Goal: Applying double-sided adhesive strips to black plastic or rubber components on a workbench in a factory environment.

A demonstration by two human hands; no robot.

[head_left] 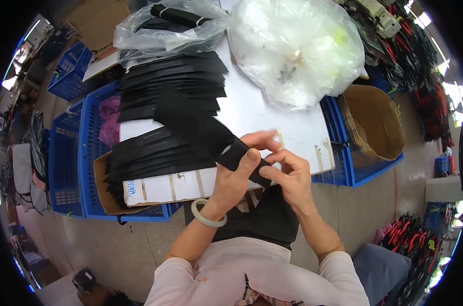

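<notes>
A long black fabric piece (197,124) stretches from over the stacks down to my hands at the table's near edge. My left hand (230,179), with a pale bangle (207,213) at the wrist, is closed around its near part, thumb on top. Close beside it my right hand (291,177) pinches the narrow folded end between thumb and fingers. Two overlapping stacks of similar black pieces lie on the left of the white tabletop: a far stack (173,76) and a near stack (150,153). The held piece partly covers both.
A large clear plastic bag (298,48) and another bag (132,38) with a black bundle (180,15) lie on the table's far side. Blue crates (67,158) flank the table. Cardboard boxes stand left (103,188) and right (374,125).
</notes>
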